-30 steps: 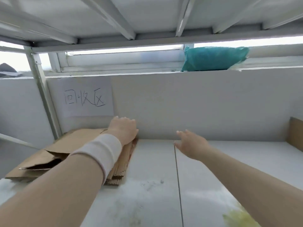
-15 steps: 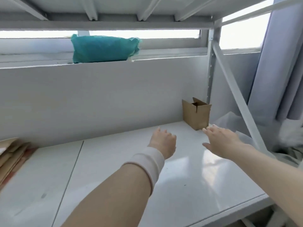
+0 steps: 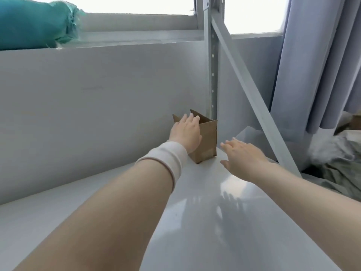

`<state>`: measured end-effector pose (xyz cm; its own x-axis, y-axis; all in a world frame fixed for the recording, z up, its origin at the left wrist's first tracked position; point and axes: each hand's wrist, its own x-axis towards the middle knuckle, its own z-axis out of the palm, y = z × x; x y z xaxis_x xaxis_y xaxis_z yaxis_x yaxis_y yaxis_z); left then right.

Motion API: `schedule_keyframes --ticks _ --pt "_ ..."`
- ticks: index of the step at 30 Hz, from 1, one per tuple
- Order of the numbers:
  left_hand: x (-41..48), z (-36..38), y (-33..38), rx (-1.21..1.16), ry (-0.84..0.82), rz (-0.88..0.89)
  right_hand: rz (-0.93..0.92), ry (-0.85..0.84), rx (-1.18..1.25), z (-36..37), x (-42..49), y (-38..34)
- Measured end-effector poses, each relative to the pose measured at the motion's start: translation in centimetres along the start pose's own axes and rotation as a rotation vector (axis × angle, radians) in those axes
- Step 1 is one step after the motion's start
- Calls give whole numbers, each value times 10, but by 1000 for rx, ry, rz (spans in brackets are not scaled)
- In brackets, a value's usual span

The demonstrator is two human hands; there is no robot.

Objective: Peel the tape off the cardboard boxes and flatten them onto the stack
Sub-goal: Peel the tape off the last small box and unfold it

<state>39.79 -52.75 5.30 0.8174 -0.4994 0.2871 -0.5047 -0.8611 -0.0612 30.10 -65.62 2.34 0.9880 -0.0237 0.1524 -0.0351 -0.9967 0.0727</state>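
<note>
Just ahead of a pale cloth wristband (image 3: 166, 159), edged with a thin dark line, is the left hand (image 3: 185, 132). Behind the wristband the forearm (image 3: 109, 208) is bare.

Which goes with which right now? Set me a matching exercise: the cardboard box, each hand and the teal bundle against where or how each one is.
Things
1. cardboard box
2. left hand
3. right hand
4. teal bundle

Places and states
A. up on the window ledge, far left
B. open with fingers spread, just right of the box
C. upright at the back of the shelf by the metal post, top flaps open
D. laid against the box's left side, fingers at its top rim

Pairs: 1-C, 2-D, 3-B, 4-A
</note>
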Motion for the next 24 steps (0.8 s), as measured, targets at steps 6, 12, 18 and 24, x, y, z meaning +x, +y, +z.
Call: schedule_keyframes --ticks 6,12,18,24 --pt "8 14 -3 47 223 21 8 14 79 9 5 8" --pt "-46 -40 -17 -520 340 -38 105 183 608 0 -12 -11" --pt "-138 -112 -60 -575 543 -173 -53 324 940 -55 -62 -86" --pt "-271 -185 -128 -569 645 -350 -347 343 977 -110 -156 -205"
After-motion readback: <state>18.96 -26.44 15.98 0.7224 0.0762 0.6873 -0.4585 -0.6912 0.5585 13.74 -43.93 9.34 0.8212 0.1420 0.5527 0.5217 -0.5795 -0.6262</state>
